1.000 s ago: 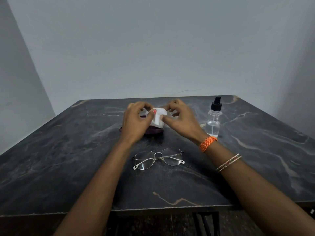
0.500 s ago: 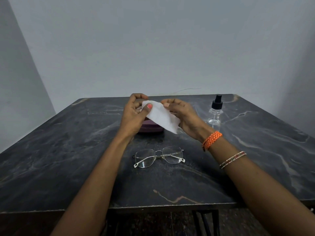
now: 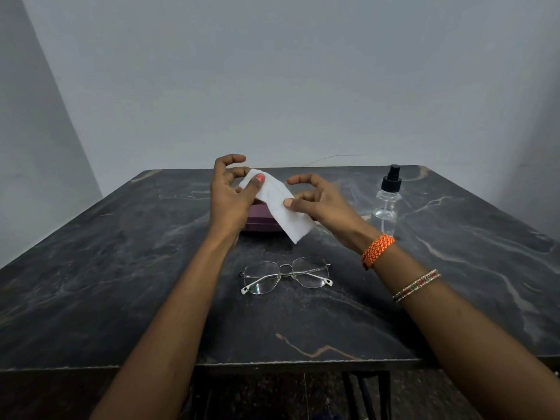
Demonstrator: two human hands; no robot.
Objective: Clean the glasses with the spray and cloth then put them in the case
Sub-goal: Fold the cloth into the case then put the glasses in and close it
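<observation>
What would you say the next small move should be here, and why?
Probably free the right hand and reach for the spray bottle: the cloth is already unfolded between both hands, while the glasses lie untouched and the bottle stands beside that hand.

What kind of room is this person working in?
Probably a plain room at home or a simple work corner, hard to say which: a dark marble-patterned table stands against bare grey walls, with only glasses and a spray bottle nearby.

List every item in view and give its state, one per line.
cloth: half unfolded, pinched between both hands above the case
left hand: grip on the cloth
right hand: grip on the cloth
glasses: folded, lying on the table, untouched
case: closed
spray bottle: upright, capped, nearly empty
</observation>
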